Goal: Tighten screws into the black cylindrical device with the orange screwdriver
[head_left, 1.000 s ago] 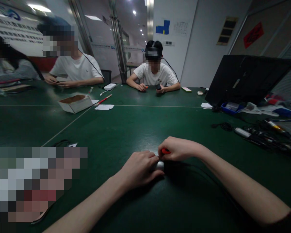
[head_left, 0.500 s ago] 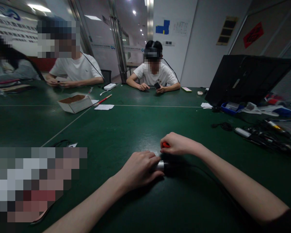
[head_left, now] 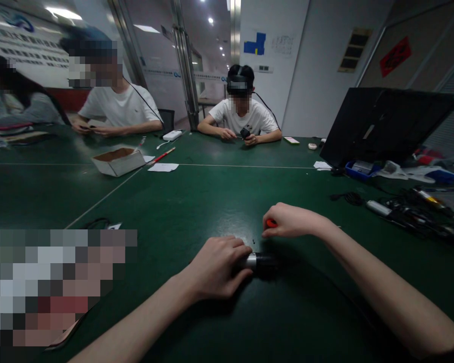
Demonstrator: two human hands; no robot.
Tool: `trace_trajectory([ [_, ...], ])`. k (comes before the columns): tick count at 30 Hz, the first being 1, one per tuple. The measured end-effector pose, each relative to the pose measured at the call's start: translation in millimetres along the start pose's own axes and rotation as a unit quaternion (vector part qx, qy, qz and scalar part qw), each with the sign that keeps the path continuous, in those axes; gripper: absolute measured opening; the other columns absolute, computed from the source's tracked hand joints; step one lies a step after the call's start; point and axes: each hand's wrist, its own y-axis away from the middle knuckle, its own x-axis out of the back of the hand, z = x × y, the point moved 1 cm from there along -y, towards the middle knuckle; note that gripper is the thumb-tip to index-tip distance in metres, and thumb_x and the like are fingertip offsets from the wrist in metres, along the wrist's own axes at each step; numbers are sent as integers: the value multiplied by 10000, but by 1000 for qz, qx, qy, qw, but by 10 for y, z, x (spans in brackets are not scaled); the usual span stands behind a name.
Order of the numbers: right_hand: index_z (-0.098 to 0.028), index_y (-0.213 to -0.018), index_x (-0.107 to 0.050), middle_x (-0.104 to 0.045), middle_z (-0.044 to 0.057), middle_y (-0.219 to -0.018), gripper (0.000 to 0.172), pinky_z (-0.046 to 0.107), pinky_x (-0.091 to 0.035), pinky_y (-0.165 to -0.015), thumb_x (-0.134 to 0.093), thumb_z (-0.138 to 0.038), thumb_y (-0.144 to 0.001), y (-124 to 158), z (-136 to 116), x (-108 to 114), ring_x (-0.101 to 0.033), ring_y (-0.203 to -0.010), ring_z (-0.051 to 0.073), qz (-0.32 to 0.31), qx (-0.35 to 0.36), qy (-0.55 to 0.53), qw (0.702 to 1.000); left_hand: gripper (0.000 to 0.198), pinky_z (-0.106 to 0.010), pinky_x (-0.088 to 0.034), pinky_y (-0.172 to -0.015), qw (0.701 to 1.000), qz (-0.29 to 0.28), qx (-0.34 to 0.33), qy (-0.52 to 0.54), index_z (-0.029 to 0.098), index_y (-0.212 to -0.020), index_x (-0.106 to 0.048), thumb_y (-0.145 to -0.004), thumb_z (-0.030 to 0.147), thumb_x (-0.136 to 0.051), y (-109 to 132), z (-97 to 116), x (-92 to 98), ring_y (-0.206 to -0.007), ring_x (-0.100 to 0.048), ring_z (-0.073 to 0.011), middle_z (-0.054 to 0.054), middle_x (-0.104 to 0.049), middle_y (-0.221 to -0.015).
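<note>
Right hand (head_left: 287, 220): fingers curled around a red piece (head_left: 271, 223), most of it hidden inside the grip. Whether the hand touches the table (head_left: 212, 204) I cannot tell.

Left hand (head_left: 220, 264): closed over a silver cylinder (head_left: 251, 260) lying on the table, black end (head_left: 267, 263) jutting right.

Change, as I log it: a second ago the right hand sat against the left fingers; now it stands apart, farther right. Left-hand hold matches. Black end shows more plainly. Small dark bits (head_left: 253, 242) now visible near the left fingertips, nature uncertain.

Meaning, in my judgement: contact between the two held items is broken off, and only the left hand steadies the cylinder.

Cord, apparent: thin dark line trailing from the black end toward the right forearm; I rate it the nearest snag.

Edges: rightward, a cable bundle (head_left: 412, 209) and black monitor (head_left: 386, 126); leftward and beyond, a white box (head_left: 119, 164); far side, a seated co-worker (head_left: 249, 113). Forward, green tabletop runs to a pale seam (head_left: 219, 165); I read the widest travel there.
</note>
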Motion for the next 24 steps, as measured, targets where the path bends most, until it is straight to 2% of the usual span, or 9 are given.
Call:
trace_trajectory([
  [3, -168, -857, -715, -675, 37, -744, 373, 240, -323, -496, -634, -528, -799, 145, -111, -103, -538, -591, 136, -40, 12, -7, 999, 228, -299, -455, -665, 1000, 9, -15, -3, 171, -1045, -643, -849, 284, -622, -2, 0, -36, -824, -621, -226, -69, -674, -951],
  [5, -186, -872, -691, -671, 31, -774, 399, 243, -325, -500, -673, -563, -747, 252, -193, -237, -550, -621, 151, -42, 3, -8, 999, 226, -296, -443, -658, 999, 19, -30, -5, 172, -1041, -642, -848, 288, -651, -2, 1, -70, -809, -622, -218, -63, -679, -960],
  [9, -194, -949, -635, -670, 56, -930, 346, 280, -384, -609, -663, -488, -770, 531, -286, -527, -599, -789, 207, 15, -53, -14, 998, 335, -302, -443, -678, 997, 49, -60, 12, 180, -1111, -633, -881, 424, -638, 6, -2, -103, -811, -625, -214, -65, -681, -961],
  [12, -232, -981, -634, -653, 43, -1000, 301, 318, -438, -692, -664, -440, -765, 844, -237, -703, -615, -848, 222, 48, -127, -65, 989, 435, -323, -462, -719, 995, 72, -57, 23, 173, -1192, -617, -909, 500, -571, 15, -19, -86, -863, -628, -232, -80, -678, -986],
  [15, -275, -1044, -641, -637, 54, -1085, 301, 350, -487, -736, -618, -437, -792, 1207, -61, -862, -632, -882, 235, 63, -213, -93, 971, 376, -329, -479, -723, 995, 89, -27, 24, 153, -1176, -635, -949, 429, -517, 8, -39, -66, -873, -629, -231, -84, -679, -984],
  [19, -286, -1075, -662, -654, 77, -1111, 377, 393, -524, -804, -552, -530, -810, 1651, 332, -1036, -648, -945, 267, 113, -300, -103, 942, 298, -321, -498, -735, 995, 100, 12, 19, 149, -1161, -645, -973, 316, -485, -19, -60, -86, -893, -632, -224, -97, -684, -1011],
  [24, -218, -1051, -691, -691, 158, -1093, 614, 466, -548, -775, -527, -690, -694, 2129, 957, -1077, -670, -925, 347, 212, -434, -92, 871, 287, -329, -510, -748, 995, 93, 40, -1, 151, -1191, -636, -959, 252, -499, -42, -100, -146, -873, -646, -225, -102, -692, -1001],
])
